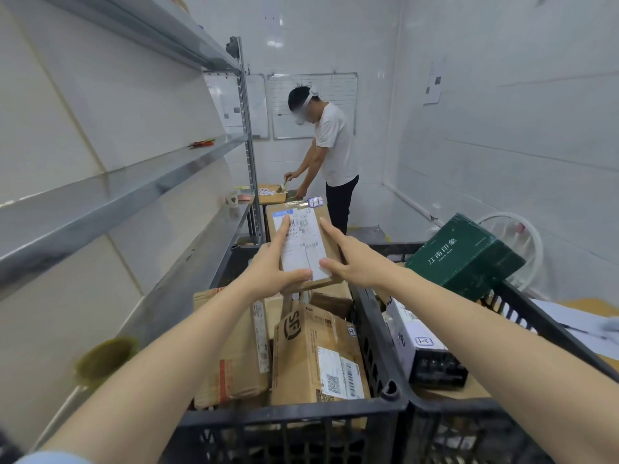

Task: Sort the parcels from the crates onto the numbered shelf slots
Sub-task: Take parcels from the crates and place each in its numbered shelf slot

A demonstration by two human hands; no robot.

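parcel (303,236) – flat brown cardboard, white shipping label (303,246) face up – held in the air over the far end of the left crate (284,426), just above frame centre. left hand (268,267) grips its near left corner: thumb across the near edge of the label, index finger stretched along the label toward 12 o'clock, other fingers hidden under the box. right hand (351,259) grips the near right side: thumb on the label, index finger laid along the right edge toward 11 o'clock. both hands clamped on the same parcel, thumbs nearly meeting at its 6 o'clock edge.

left crate is black plastic lattice at 6 o'clock, packed with brown cartons. sf box (311,349) stands tilted against its right wall, with a taller brown carton (234,356) at its 9 o'clock. right crate (549,329) sits touching the left one on the 3 o'clock side. white-and-black box (418,349) lies inside it, and green box (465,257) is tilted over its far end at 2 o'clock.

metal shelf (117,199) runs along 9 o'clock in tiers – slot numbers can't be read. paper cup (231,199) stands at the far end of a lower tier. second person (335,145) in a white t-shirt stands at 12 o'clock, bent over a brown carton, with a whiteboard (315,105) on the wall behind.
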